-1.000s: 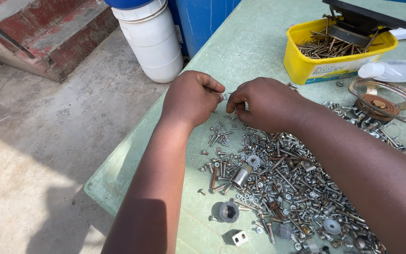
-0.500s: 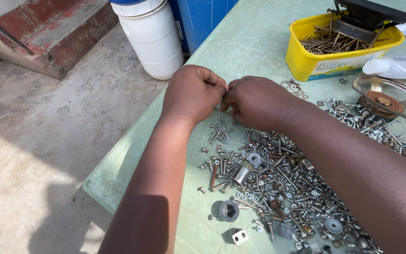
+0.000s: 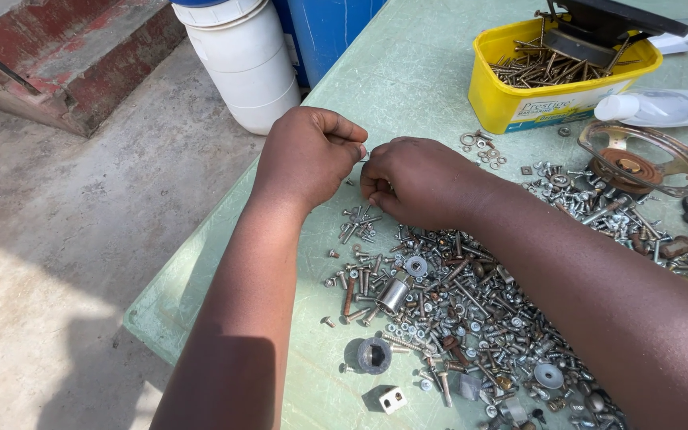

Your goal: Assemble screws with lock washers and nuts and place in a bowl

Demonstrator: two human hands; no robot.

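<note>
- Metal fastener (image 3: 364, 158) — tiny, pinched between left hand (image 3: 308, 155) and right hand (image 3: 416, 181), both closed on it, lifted above the table (image 3: 408, 72) for working.
- Loose screw pile (image 3: 447, 310) lay spread beneath, within reach.

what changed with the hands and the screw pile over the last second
Little changed. The left hand and right hand drew a bit closer, until their fingertips meet over a small piece between them, too small to identify. Both stay curled above the pile of screws and nuts on the green table. The yellow tub of nails and the pile stayed put.
</note>
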